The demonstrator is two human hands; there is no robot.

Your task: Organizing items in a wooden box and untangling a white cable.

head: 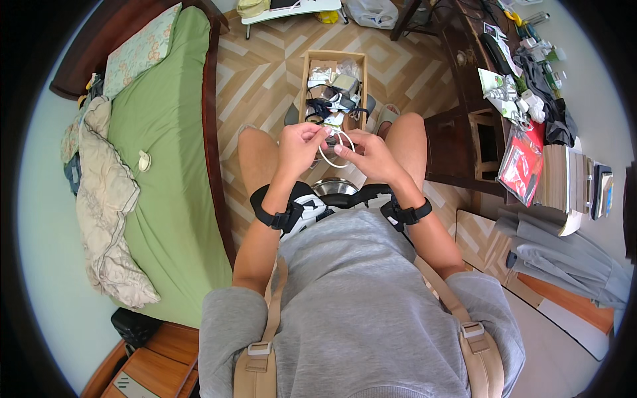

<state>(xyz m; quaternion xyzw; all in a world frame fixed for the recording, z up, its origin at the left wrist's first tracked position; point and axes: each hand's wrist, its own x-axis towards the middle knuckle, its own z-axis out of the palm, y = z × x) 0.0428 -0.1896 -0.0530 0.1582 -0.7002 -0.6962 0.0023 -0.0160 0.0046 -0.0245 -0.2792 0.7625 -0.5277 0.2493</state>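
Observation:
A white cable (322, 155) is looped in a ring between my two hands, above the near end of a wooden drawer. My left hand (301, 144) pinches the cable between thumb and fingers at the ring's upper left. On the ring's right side, my right hand (369, 153) grips it with thumb and forefinger. Beneath and beyond my hands, the wooden drawer (365, 74) holds a jumble of things. Among them are dark cables (318, 107), a pale box (345, 83) and clear plastic bags (349, 67). My hands partly hide the drawer's near end.
A bed with a green sheet (169, 199) runs along the left. At right stands a dark wooden desk (445, 134) bearing books (557, 174), a red packet (522, 166) and clutter. A round metal object (335, 186) sits between my knees. A low white table (293, 12) stands ahead.

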